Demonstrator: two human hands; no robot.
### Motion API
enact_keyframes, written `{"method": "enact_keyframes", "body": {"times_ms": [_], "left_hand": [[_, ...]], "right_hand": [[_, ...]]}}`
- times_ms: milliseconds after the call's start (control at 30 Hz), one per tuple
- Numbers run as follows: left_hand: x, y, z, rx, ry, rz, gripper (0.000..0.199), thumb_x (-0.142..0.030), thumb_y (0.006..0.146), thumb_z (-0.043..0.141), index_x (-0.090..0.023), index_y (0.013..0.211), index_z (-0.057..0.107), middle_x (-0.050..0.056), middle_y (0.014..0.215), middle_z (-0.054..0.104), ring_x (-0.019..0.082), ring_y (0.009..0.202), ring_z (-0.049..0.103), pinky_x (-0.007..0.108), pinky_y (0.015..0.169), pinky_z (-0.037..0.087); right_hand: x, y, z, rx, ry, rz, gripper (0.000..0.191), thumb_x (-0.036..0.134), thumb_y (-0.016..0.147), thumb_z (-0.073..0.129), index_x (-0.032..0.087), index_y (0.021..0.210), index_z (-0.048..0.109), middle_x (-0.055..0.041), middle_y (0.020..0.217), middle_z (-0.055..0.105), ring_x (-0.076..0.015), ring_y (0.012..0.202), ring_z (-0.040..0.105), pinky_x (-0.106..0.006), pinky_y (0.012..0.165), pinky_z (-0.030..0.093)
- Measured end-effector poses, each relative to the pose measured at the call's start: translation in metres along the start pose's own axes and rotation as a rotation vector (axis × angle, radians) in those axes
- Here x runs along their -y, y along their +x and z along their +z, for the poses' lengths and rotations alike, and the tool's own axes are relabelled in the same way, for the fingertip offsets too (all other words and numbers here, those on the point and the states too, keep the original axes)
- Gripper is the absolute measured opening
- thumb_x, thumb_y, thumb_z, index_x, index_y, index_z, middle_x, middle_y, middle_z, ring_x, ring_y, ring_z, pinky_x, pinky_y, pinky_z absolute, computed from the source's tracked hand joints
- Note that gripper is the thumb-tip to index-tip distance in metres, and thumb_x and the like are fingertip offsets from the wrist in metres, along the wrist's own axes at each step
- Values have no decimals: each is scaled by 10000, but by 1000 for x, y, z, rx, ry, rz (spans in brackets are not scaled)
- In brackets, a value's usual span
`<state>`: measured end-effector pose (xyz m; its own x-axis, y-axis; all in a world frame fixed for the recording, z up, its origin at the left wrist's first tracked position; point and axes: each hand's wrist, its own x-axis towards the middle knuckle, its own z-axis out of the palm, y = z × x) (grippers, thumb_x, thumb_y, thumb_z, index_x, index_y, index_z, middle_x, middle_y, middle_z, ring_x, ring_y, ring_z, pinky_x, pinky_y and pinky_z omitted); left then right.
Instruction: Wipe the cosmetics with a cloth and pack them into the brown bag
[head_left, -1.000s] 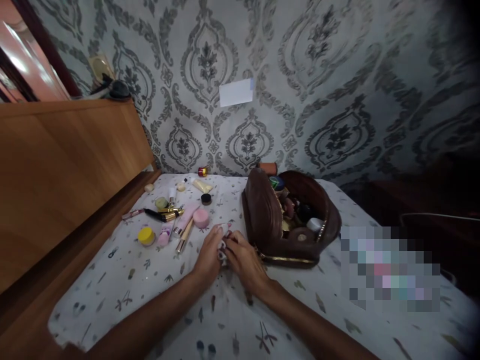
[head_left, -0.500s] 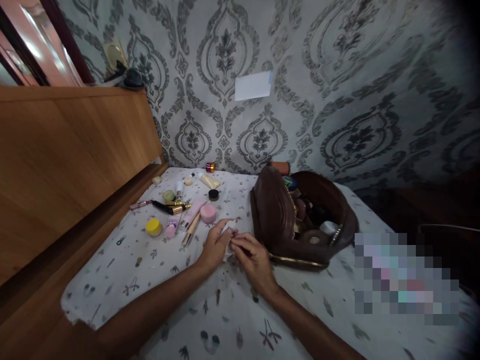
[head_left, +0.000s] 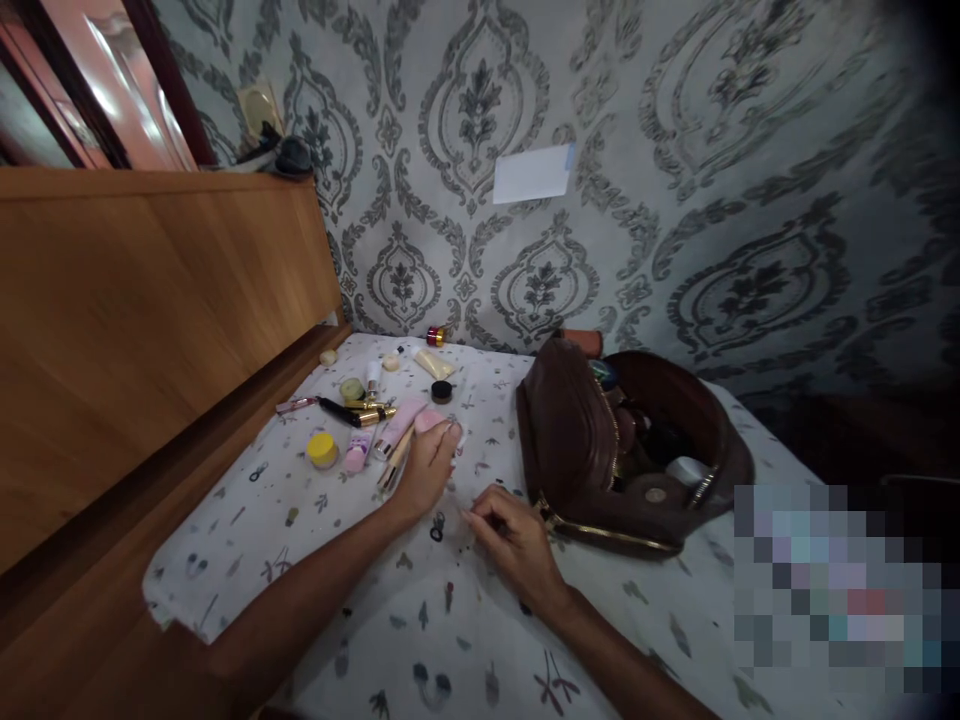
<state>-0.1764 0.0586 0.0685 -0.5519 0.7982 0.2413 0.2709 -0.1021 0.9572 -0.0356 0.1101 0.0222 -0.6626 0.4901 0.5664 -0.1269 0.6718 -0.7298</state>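
My left hand is closed around a small white crumpled piece that looks like tissue, mostly hidden by the fingers. It sits just in front of the pink jar, partly covering it. Beside it lie makeup brushes, a pink tube and a small purple-and-white tube. My right hand hovers over the printed cloth with thumb and fingers pinched together; what they hold, if anything, is too small to make out. Right of it stands a brown leather bag, unzipped, with cosmetics inside.
On the cloth at left lie a yellow-lidded jar, a black-lidded jar, a cream tube and a red-and-gold jar. A wooden panel borders the left side; a patterned wall stands behind.
My hands, together on the white piece before, have separated. The left hand moved left and away from me toward the pink jar, while the right stayed lower. The view turned slightly left.
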Motion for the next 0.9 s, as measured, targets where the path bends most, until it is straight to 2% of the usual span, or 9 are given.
{"method": "enact_keyframes", "body": {"times_ms": [200,367,433,533,600,700,900], "left_hand": [[5,7,-10,-28,109,59,571,-676,911,280,-227,560,316,-56,505,317,105,499,338,262,499,264],[1,17,-26,-63,230,133,453,-508,933,333,-221,585,367,-42,561,386,126,571,406,269,574,307],[-1,21,-34,-84,290,156,351,-423,912,369,-214,635,426,-35,604,431,139,621,445,270,615,325],[0,26,-46,-113,387,159,187,-294,869,394,-201,838,554,-34,663,499,151,653,485,271,650,345],[2,28,-52,-135,456,147,215,-224,839,396,-202,958,573,-39,669,512,158,661,503,272,662,354],[6,31,-59,-164,554,133,260,-173,822,400,-209,1009,577,-32,696,540,165,694,531,274,684,370],[3,39,-82,-240,727,108,256,-233,911,363,-207,1015,595,17,807,627,180,752,577,280,708,399]], "right_hand": [[0,0,1,74,-11,41,355,333,924,533,214,603,439,24,557,486,-136,525,478,-248,534,372],[0,0,2,85,-37,47,355,334,916,528,215,594,440,27,547,467,-135,511,463,-250,519,362],[0,1,2,92,-42,47,356,334,918,521,215,593,441,25,551,467,-134,511,462,-251,518,362],[1,1,2,106,-48,49,357,333,919,516,215,591,440,23,550,469,-134,514,462,-252,520,364],[2,1,2,109,-50,55,356,333,922,509,216,593,440,23,548,470,-135,514,464,-252,519,367],[3,2,1,105,-51,57,357,342,922,504,217,594,438,23,546,463,-135,508,459,-252,510,363],[2,1,2,100,-41,66,359,335,914,523,209,586,446,25,548,468,-128,509,456,-244,508,354]]}}
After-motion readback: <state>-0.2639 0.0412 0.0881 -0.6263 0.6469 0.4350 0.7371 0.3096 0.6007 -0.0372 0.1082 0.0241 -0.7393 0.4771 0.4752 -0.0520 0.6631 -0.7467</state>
